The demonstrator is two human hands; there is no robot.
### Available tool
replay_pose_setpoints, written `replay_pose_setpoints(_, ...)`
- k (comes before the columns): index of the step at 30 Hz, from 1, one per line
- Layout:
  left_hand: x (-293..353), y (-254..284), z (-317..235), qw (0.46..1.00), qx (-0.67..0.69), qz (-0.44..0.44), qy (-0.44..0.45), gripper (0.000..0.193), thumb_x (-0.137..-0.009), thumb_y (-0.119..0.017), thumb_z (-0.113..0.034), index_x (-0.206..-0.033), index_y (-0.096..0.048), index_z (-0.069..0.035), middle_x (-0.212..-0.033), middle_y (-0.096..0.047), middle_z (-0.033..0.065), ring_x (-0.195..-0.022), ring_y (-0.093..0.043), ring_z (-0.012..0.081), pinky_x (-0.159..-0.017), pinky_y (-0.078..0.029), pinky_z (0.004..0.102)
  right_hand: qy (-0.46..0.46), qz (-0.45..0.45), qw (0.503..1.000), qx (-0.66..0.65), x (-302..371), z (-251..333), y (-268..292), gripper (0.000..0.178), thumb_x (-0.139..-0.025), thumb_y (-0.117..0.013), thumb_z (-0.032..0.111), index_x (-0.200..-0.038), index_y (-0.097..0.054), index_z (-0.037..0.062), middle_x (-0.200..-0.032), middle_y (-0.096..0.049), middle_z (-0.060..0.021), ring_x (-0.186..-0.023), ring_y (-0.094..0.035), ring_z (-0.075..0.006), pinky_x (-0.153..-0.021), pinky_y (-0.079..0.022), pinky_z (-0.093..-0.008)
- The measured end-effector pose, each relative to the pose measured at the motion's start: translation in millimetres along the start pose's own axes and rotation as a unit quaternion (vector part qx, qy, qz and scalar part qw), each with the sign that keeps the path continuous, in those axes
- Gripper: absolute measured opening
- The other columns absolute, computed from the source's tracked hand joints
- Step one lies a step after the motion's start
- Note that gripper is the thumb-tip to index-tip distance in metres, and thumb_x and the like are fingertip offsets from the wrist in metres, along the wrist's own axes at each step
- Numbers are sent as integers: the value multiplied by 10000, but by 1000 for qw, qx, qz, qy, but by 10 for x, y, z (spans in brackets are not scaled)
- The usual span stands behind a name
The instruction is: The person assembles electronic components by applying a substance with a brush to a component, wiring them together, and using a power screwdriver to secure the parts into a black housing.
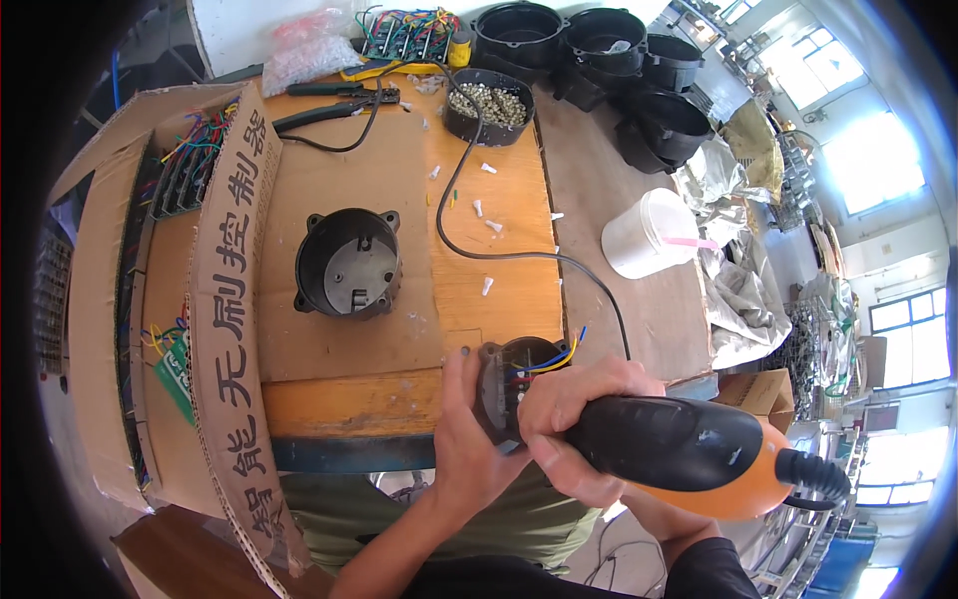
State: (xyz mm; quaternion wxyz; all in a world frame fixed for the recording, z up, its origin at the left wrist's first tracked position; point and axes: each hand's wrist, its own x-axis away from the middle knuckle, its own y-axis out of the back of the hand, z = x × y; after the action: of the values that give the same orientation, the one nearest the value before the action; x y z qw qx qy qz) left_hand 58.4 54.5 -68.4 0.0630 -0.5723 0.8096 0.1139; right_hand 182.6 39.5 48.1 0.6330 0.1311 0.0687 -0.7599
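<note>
- Left of the frame: a cardboard box [228, 329], circuit boards [190, 172] inside it.
- Centre left: a round housing [349, 265] on a cardboard sheet [339, 351], right of the box.
- Upper left: pliers [367, 96] behind the housing, a plastic bag [311, 62] behind them.
- Top centre: a tub [467, 130], small parts [491, 105] in it.
- Upper right: more housings [607, 45], right of the tub.
- Middle: small caps [493, 227] on the table [349, 411].
- Right of centre: a bucket [636, 240].
- Lower centre: a second housing [493, 391] between left hand [473, 449] and right hand [584, 424]; power tool [689, 449] in the right.
</note>
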Motion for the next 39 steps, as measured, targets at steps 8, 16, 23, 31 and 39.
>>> replay_pose_setpoints(8, -66, 25, -105, 992, -96, -17, -79, 1119, -623, -954, -263, -1437, -289, 124, -1271, -579, 292, -1090, -651, 408, -895, -551, 416, -14, -9, 1000, 7, 48, 46, 56, 251, -744, -731, -42, -936, -595, 46, -728, -650, -48, -646, -633, -150, -647, -498, -265)
replay_pose_setpoints(16, -26, -58, 18, 996, -60, -31, -55, 1005, -657, -926, -281, -1410, -384, 105, -1230, -613, 262, -1042, -673, 385, -867, -557, 407, -82, 8, 997, -1, -29, 216, 76, 245, -776, -714, 1, -975, -592, 78, -813, -636, -19, -788, -626, -125, -758, -498, -281)
replay_pose_setpoints(23, -49, -46, -50, 993, -93, -38, -68, 950, -667, -919, -273, -1375, -420, 118, -1179, -626, 260, -1010, -681, 384, -862, -558, 417, -37, 19, 995, 91, -134, 120, 127, 208, -732, -728, 25, -884, -598, 81, -798, -649, -9, -752, -633, -141, -725, -487, -274)
replay_pose_setpoints(31, 26, -71, 69, 994, -93, -40, -50, 938, -672, -923, -283, -1356, -430, 127, -1191, -610, 272, -1012, -675, 396, -863, -559, 414, 12, 60, 997, 47, -49, 54, 169, 231, -765, -678, -53, -929, -537, 28, -732, -622, -65, -658, -622, -177, -642, -499, -284)
replay_pose_setpoints(39, 1, -84, 80, 992, -92, -46, -68, 892, -696, -904, -266, -1343, -436, 131, -1171, -617, 280, -996, -678, 408, -852, -563, 420, 2, 68, 997, 32, -56, 32, 164, 239, -771, -684, -36, -959, -557, 38, -794, -630, -46, -705, -620, -155, -680, -500, -283)
